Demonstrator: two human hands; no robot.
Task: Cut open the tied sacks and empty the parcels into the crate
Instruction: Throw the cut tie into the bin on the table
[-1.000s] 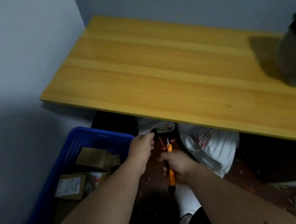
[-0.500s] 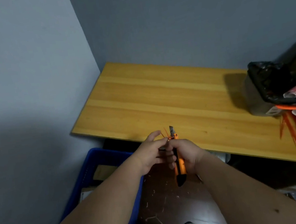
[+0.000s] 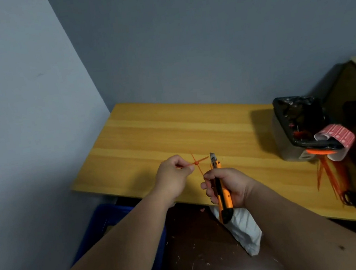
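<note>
now parted from the right hand (image 3: 226,185), left hand (image 3: 173,176) raised over the desk's (image 3: 172,135) front edge, pinching a cut orange tie (image 3: 196,163). right fist wrapped round the orange knife (image 3: 221,188), blade up. white sack (image 3: 243,228) on the floor under the front edge, blue crate (image 3: 102,221) at left.

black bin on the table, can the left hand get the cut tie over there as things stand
Probably yes: the left hand pinches the orange tie above bare tabletop, though the black bin sits past the knife-holding right hand.
</note>
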